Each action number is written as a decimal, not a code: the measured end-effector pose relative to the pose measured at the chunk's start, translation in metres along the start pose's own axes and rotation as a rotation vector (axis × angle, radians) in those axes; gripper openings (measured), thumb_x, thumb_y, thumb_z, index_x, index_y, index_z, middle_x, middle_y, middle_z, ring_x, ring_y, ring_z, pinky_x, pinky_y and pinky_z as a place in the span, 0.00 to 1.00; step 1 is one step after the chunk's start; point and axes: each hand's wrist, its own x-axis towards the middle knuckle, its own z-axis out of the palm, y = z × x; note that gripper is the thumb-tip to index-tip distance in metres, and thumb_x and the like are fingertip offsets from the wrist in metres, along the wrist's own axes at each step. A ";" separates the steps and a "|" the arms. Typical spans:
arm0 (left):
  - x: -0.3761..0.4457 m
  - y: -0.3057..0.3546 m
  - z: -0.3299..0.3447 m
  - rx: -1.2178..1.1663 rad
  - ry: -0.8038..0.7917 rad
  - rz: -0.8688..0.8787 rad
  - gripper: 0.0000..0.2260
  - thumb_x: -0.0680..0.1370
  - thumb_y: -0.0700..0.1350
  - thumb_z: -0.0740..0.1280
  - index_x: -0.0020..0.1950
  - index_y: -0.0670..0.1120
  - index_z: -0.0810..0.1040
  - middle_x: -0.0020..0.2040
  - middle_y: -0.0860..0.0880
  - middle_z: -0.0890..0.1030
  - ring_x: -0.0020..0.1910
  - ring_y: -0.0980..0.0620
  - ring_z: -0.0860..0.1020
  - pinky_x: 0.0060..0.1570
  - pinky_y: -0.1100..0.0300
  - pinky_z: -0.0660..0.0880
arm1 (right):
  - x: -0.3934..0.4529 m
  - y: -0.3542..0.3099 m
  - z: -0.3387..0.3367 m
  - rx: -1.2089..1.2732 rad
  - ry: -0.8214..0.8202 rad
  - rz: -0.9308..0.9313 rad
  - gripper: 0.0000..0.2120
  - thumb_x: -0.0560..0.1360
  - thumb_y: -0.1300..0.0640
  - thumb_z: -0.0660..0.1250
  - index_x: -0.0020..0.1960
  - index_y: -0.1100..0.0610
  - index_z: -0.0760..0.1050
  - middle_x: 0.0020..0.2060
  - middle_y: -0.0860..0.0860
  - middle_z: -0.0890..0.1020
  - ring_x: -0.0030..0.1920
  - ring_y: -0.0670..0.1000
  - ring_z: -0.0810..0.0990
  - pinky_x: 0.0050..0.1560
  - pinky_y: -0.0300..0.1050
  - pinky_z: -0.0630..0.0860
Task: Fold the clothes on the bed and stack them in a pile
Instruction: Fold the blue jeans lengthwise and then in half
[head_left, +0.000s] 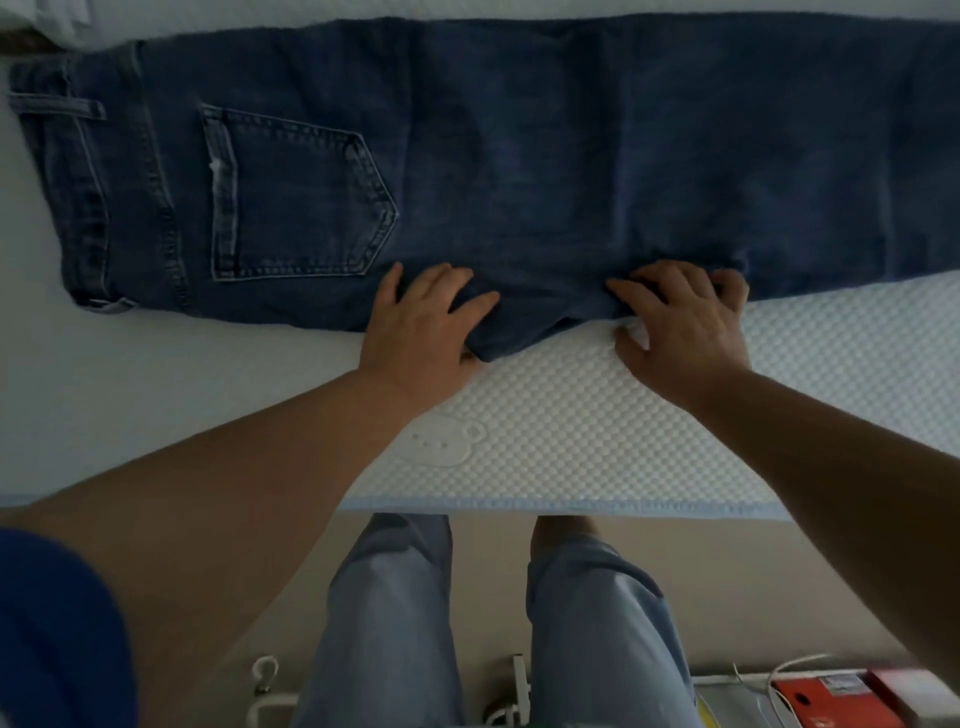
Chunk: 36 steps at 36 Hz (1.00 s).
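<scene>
— Head view: where are the dark blue denim jeans (519, 156)?

— Flat across the white textured bed (571, 431). My left hand (423, 322) and right hand (680, 317) each pinch the near edge.

— Risk?

— Uneven lifting could skew the fold, I think.

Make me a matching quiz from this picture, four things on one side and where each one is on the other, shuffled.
Things:
1. jeans
2. back pocket
3. left hand
4. red box

Places:
A. on the floor, bottom right
B. spread flat across the bed
C. near the waistband, at the left
D. gripping the near edge of the denim

Pairs: 1-B, 2-C, 3-D, 4-A
</scene>
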 end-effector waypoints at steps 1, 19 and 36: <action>0.001 0.002 -0.001 -0.013 0.017 -0.009 0.23 0.72 0.52 0.71 0.66 0.49 0.75 0.67 0.42 0.72 0.68 0.43 0.68 0.68 0.39 0.53 | -0.001 0.003 -0.001 -0.006 0.004 -0.011 0.22 0.72 0.55 0.69 0.65 0.55 0.73 0.59 0.56 0.77 0.63 0.59 0.71 0.65 0.59 0.55; 0.096 -0.021 -0.063 -0.091 0.192 -0.174 0.26 0.77 0.51 0.64 0.74 0.48 0.62 0.75 0.42 0.60 0.73 0.41 0.57 0.69 0.44 0.54 | 0.113 0.031 -0.067 0.337 0.204 0.189 0.22 0.79 0.53 0.59 0.71 0.56 0.64 0.71 0.52 0.63 0.65 0.55 0.69 0.59 0.51 0.69; 0.163 -0.051 -0.080 -0.242 0.555 -0.356 0.11 0.78 0.47 0.64 0.54 0.43 0.79 0.55 0.41 0.74 0.57 0.45 0.70 0.49 0.58 0.67 | 0.180 0.039 -0.063 0.434 0.424 0.239 0.09 0.80 0.58 0.57 0.55 0.60 0.73 0.57 0.55 0.71 0.45 0.45 0.66 0.45 0.35 0.61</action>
